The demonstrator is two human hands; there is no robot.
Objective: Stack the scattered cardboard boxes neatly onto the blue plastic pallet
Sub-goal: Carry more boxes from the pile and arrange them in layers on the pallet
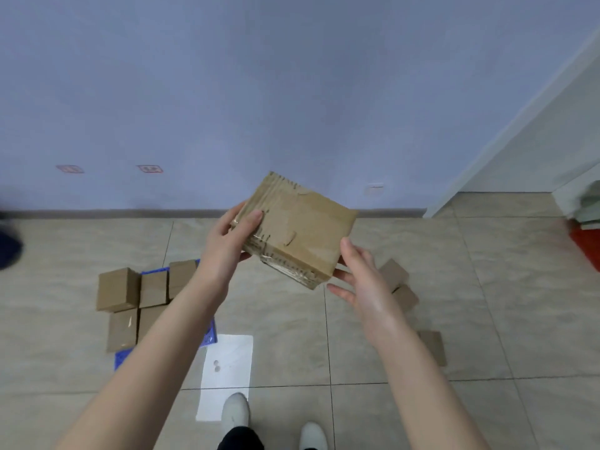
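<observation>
A taped, worn cardboard box (297, 227) is held tilted in the air in front of me. My left hand (229, 241) grips its left end, thumb on top. Under its lower right corner my right hand (360, 280) touches it with fingers spread. Down on the left lies the blue plastic pallet (123, 357), mostly covered by several brown boxes (118, 289) set side by side. My left forearm hides the pallet's right part.
Three loose boxes lie on the tiled floor at right, two (394, 274) behind my right hand and one (433, 347) nearer. A white sheet (229, 368) lies by my shoes (235, 412). Red object (587, 245) at the right edge, wall ahead.
</observation>
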